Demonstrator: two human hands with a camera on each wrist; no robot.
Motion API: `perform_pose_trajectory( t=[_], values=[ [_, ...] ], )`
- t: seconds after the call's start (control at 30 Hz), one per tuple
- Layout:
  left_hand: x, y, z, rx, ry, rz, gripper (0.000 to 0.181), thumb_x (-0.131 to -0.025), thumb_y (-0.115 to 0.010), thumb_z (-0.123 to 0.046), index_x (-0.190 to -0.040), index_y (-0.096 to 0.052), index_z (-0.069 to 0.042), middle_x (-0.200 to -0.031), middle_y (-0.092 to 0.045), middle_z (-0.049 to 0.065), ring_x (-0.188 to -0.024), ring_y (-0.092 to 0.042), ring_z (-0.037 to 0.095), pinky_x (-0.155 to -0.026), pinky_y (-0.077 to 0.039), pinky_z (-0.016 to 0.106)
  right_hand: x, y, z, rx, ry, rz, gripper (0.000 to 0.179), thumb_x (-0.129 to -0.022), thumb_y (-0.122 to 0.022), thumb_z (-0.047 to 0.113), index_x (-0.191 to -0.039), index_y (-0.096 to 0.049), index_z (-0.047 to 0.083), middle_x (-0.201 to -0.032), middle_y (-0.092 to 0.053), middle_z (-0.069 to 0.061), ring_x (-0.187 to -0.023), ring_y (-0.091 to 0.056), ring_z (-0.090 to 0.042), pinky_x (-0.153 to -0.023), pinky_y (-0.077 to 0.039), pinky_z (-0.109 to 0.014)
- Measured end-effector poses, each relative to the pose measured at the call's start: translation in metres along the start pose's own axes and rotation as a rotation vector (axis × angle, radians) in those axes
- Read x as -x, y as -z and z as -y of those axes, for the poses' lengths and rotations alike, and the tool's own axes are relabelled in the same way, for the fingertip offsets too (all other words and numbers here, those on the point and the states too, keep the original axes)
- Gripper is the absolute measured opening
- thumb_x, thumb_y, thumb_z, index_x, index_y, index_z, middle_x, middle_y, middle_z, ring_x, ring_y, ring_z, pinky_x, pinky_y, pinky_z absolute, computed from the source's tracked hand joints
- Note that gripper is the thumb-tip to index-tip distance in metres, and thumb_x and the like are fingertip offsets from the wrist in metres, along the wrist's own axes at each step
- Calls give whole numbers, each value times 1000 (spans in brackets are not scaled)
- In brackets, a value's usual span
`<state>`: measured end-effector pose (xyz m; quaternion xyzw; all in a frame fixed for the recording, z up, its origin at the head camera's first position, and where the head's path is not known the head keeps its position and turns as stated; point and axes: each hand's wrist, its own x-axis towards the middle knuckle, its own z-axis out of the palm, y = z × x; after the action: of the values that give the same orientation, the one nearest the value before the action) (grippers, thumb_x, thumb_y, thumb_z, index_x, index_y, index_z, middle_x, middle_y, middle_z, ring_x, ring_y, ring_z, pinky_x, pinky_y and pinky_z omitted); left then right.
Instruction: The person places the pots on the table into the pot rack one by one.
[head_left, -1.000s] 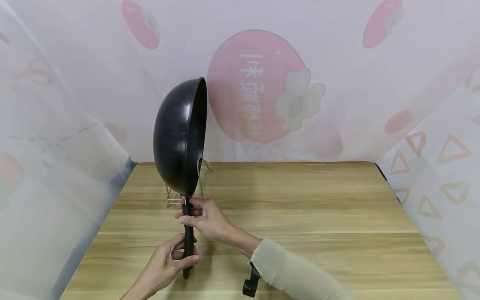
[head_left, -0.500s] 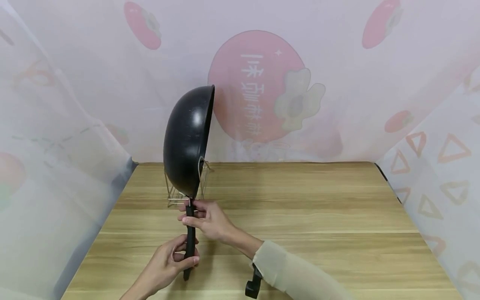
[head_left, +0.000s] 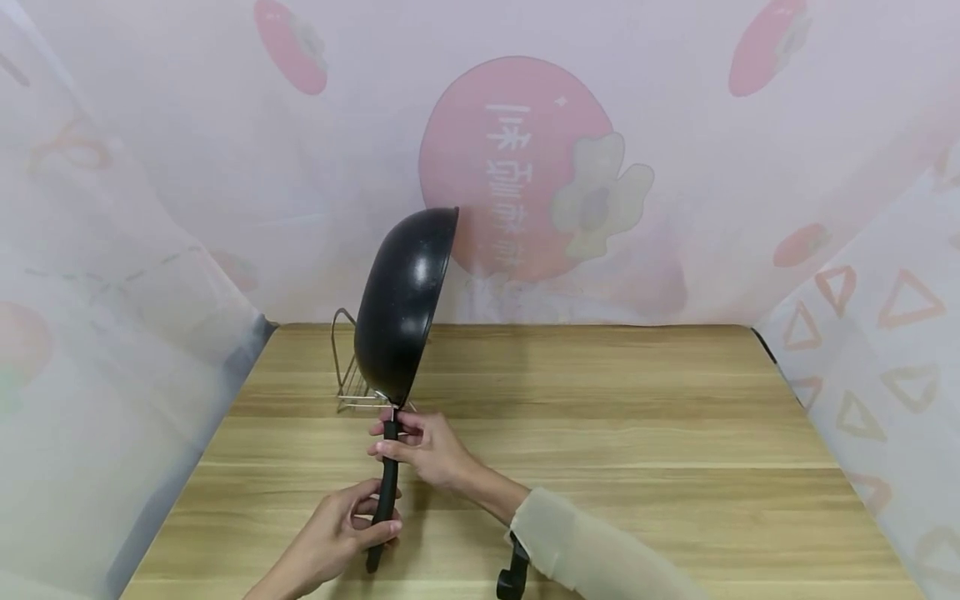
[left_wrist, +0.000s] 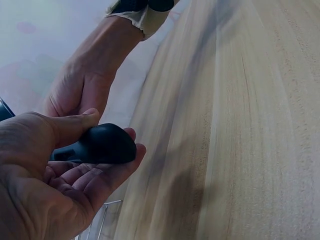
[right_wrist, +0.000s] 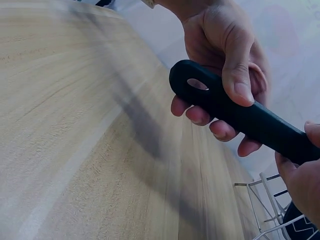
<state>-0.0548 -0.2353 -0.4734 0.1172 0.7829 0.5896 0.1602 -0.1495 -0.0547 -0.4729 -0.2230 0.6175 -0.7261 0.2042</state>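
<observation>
A black wok (head_left: 401, 304) stands on edge in the head view, its open side facing right and its top leaning right. Its black handle (head_left: 387, 492) points toward me. Near the handle's free end, my left hand (head_left: 337, 529) grips it between thumb and fingers. My right hand (head_left: 435, 454) pinches the handle close to the bowl. A hang hole shows at the end of the handle (right_wrist: 240, 117) in the right wrist view. Behind the wok is a wire rack (head_left: 348, 379), partly hidden by the bowl; I cannot tell whether they touch.
The wood-grain table (head_left: 600, 433) extends to the right of the hands. Pale printed sheeting (head_left: 675, 167) encloses the back and sides. A black device (head_left: 513, 575) is at the right wrist, beside the sleeve (head_left: 592, 542).
The wok has shifted right and lower, and its top leans further right. The rack's left upright has come into sight while its right one is now hidden. Both hands keep hold of the handle.
</observation>
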Motion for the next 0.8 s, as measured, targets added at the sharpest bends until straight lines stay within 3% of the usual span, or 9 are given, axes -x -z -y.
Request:
perform_pose_trajectory(
  t=[0.23, 0.5, 0.8],
  values=[
    [-1, -2, 6, -26, 30, -16, 45, -97, -76, -6, -133, -58, 15, -107, -74, 24, -88, -78, 24, -75, -63, 28, 0, 1, -7, 17, -23, -3, 39, -101, -69, 1, -140, -62, -2, -126, -75, -12, -108, -77, -23, -93, -59, -25],
    [-6, 2, 7, -43, 46, -4, 52, -95, -79, -7, -135, -57, 16, -104, -77, 21, -91, -76, 15, -76, -62, 27, -4, 1, -10, -16, -20, -20, 36, -101, -68, -3, -138, -63, -3, -127, -73, -17, -113, -74, -37, -95, -60, -28],
    [-13, 5, 17, -130, 80, -36, 51, -94, -82, -12, -132, -61, 14, -116, -74, 25, -100, -77, 28, -77, -63, 29, -7, 3, -18, 17, -16, -27, 39, -101, -68, -2, -140, -63, -1, -126, -73, -15, -112, -75, -35, -94, -60, -26]
  ],
)
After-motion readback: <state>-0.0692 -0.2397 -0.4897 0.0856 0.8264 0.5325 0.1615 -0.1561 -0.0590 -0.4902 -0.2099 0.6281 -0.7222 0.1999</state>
